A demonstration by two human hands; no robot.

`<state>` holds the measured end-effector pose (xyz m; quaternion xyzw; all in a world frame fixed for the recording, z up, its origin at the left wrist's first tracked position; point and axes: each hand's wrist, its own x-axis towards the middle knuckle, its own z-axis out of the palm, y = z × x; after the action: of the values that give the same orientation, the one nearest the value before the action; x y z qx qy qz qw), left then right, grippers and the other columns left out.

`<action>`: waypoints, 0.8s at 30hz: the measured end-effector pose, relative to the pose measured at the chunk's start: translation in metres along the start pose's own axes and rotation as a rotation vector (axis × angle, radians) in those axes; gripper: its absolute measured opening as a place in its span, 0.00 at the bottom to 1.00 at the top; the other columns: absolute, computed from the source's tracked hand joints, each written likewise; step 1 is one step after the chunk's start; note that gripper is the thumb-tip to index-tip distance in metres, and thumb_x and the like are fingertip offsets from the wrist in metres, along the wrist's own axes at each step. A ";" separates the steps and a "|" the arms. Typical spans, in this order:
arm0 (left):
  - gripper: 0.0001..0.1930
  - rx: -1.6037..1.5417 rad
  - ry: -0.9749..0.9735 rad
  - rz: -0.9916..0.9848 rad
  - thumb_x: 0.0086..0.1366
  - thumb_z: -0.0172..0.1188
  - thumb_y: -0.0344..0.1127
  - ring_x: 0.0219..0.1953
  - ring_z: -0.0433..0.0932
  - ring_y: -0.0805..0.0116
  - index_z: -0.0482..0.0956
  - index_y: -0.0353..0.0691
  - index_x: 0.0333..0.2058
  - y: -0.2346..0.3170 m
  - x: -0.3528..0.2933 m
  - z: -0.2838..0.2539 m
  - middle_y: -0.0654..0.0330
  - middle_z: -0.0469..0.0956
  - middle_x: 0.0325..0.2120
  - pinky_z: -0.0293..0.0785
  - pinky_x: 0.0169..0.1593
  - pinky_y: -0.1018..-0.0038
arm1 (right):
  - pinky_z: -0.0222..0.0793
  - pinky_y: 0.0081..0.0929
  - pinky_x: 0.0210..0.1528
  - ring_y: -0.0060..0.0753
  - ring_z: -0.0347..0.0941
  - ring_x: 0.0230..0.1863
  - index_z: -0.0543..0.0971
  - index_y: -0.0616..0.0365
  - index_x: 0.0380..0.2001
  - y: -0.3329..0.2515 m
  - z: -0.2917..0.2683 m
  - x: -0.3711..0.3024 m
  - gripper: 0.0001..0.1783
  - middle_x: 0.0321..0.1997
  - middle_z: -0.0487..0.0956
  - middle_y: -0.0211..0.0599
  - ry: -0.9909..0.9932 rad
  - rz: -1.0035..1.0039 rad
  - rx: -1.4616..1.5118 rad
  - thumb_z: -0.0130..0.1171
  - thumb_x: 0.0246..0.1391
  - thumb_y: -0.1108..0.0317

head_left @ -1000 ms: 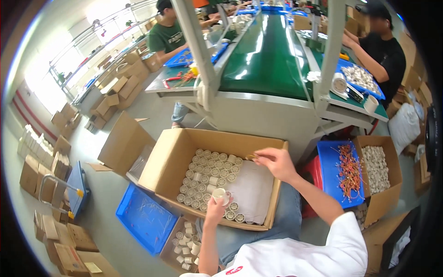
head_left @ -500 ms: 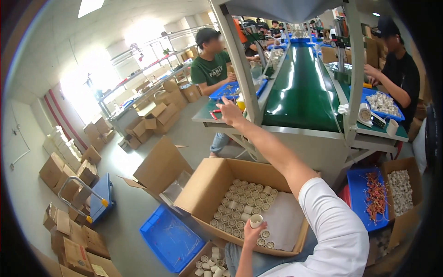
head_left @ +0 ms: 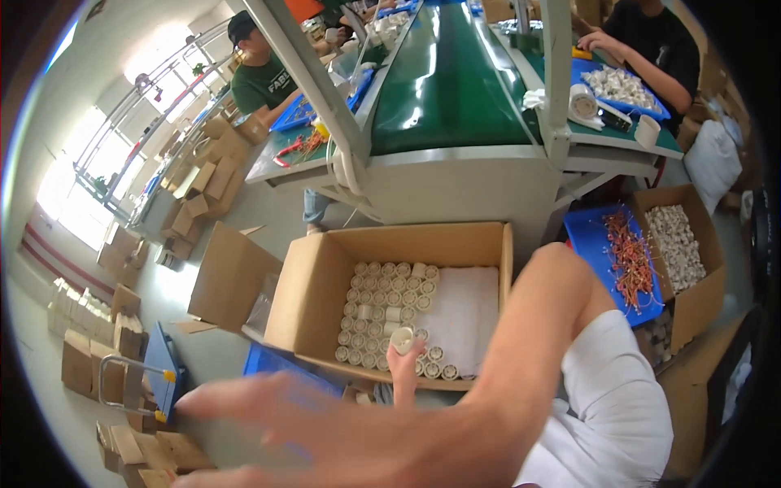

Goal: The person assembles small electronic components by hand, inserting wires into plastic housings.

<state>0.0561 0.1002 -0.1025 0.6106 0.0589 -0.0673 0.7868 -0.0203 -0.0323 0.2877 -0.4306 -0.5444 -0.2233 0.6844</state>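
My left hand (head_left: 404,366) is closed around a white cylindrical plastic cup-like part (head_left: 402,340), its hollow end facing up, over the near edge of a large cardboard box (head_left: 309,301). Inside the box stand rows of similar white round parts (head_left: 382,285), several lying on their sides. A whitish sheet (head_left: 464,317) covers the box's right portion. Close to the camera, my right hand (head_left: 325,431) stretches leftward across the lower view, blurred, with its fingers apart and nothing visible in them. That forearm hides part of the box's near right corner.
Ahead runs a green conveyor belt (head_left: 447,89) in a metal frame (head_left: 557,81). Two people work beside it. Red-handled pliers (head_left: 289,151) and wires lie on the left table corner. Right of me are a blue tray (head_left: 590,236) of red wires and a box of white parts (head_left: 675,244).
My right hand has drawn back from the left table corner to close before the camera. My left hand still holds the white part. The view has shifted downward and to the right.
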 end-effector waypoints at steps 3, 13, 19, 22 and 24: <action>0.16 0.017 -0.026 -0.057 0.54 0.71 0.27 0.29 0.79 0.73 0.76 0.36 0.40 -0.010 -0.003 0.009 0.61 0.80 0.32 0.77 0.34 0.76 | 0.68 0.34 0.59 0.49 0.64 0.63 0.69 0.53 0.60 -0.047 -0.029 -0.023 0.37 0.61 0.66 0.51 0.088 0.102 0.009 0.68 0.43 0.81; 0.11 0.113 0.014 -0.024 0.59 0.67 0.28 0.36 0.80 0.72 0.78 0.34 0.40 -0.014 -0.012 -0.009 0.61 0.81 0.33 0.76 0.39 0.74 | 0.64 0.35 0.59 0.42 0.66 0.64 0.65 0.64 0.63 -0.144 -0.102 -0.132 0.39 0.67 0.64 0.45 0.885 0.376 -0.619 0.67 0.46 0.76; 0.17 0.097 -0.058 -0.026 0.61 0.67 0.31 0.35 0.81 0.68 0.76 0.35 0.48 -0.023 0.001 0.008 0.54 0.81 0.41 0.78 0.32 0.75 | 0.74 0.24 0.38 0.24 0.78 0.39 0.81 0.62 0.48 -0.218 -0.238 -0.388 0.17 0.39 0.83 0.37 1.278 0.992 -1.404 0.61 0.54 0.77; 0.17 0.122 -0.068 0.003 0.60 0.67 0.31 0.35 0.81 0.69 0.76 0.34 0.46 -0.024 -0.002 0.005 0.53 0.82 0.39 0.78 0.34 0.75 | 0.74 0.29 0.37 0.34 0.81 0.33 0.84 0.63 0.41 -0.206 -0.240 -0.425 0.13 0.33 0.84 0.47 1.105 1.320 -1.605 0.63 0.50 0.73; 0.15 0.157 -0.058 -0.025 0.58 0.68 0.26 0.39 0.80 0.68 0.77 0.33 0.43 -0.019 -0.005 0.000 0.55 0.82 0.37 0.76 0.44 0.72 | 0.75 0.37 0.37 0.50 0.81 0.33 0.84 0.61 0.36 -0.185 -0.242 -0.421 0.11 0.33 0.82 0.52 1.027 1.391 -1.651 0.64 0.49 0.70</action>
<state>0.0477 0.0956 -0.1195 0.6673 0.0384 -0.0991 0.7372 -0.1593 -0.4004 -0.0518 -0.8030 0.4506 -0.2331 0.3128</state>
